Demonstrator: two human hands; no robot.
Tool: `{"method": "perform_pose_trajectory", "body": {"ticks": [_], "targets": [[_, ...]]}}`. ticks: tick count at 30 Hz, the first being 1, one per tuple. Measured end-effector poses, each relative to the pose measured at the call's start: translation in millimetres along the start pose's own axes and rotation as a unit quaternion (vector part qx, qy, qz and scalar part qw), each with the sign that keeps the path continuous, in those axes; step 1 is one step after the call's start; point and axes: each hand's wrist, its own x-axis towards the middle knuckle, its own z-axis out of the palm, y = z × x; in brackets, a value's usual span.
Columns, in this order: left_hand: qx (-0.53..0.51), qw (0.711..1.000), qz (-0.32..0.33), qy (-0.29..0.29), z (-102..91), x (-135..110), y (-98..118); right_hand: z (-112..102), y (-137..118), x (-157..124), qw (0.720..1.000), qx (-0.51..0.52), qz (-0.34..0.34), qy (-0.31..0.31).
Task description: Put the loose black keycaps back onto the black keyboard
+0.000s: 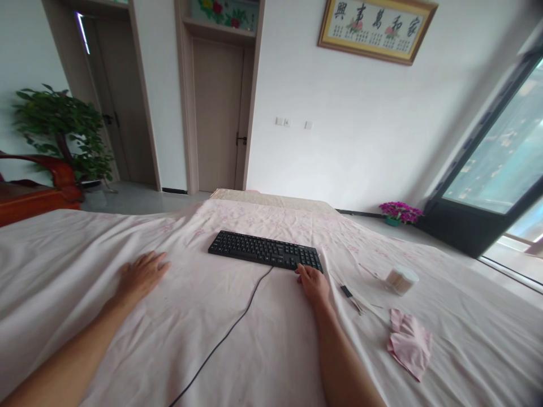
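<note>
A black keyboard [254,249] lies on the pale pink floral cloth, its cable [237,322] running from its near edge toward me. My right hand [313,282] is at the keyboard's near right corner, thumb and curled fingers closed on its edge. Palm down on the cloth, my left hand [144,274] rests to the left of the keyboard, apart from it, with fingers spread and nothing held. To the right of my right hand lies a small tool with a black block and thin metal prongs [351,298], its kind unclear.
A clear tub of cotton swabs [401,281] stands at the right, near a folded pink cloth [410,343]. Thin sticks lie around the tub. The floral cover [203,350] is wrinkled. Beyond are a wooden armchair [55,186], a potted plant [63,130] and purple flowers [400,212].
</note>
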Motion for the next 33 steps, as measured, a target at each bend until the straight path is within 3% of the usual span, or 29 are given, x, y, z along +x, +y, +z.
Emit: {"method": "perform_pose_trajectory", "body": {"ticks": [19,28,33], "targets": [[-0.023,1.000,-0.010,0.012,0.6,3.2,-0.3,-0.7,-9.8,-4.2,0.999,-0.046,0.005,-0.002],[-0.025,0.999,-0.004,0.024,-4.1,-1.1,0.2,15.1,-21.3,-10.3,0.990,0.003,-0.125,0.060],[-0.025,0.999,-0.012,0.017,-7.9,-2.2,2.8,31.6,-52.6,-28.3,0.967,0.084,-0.240,-0.001]]}}
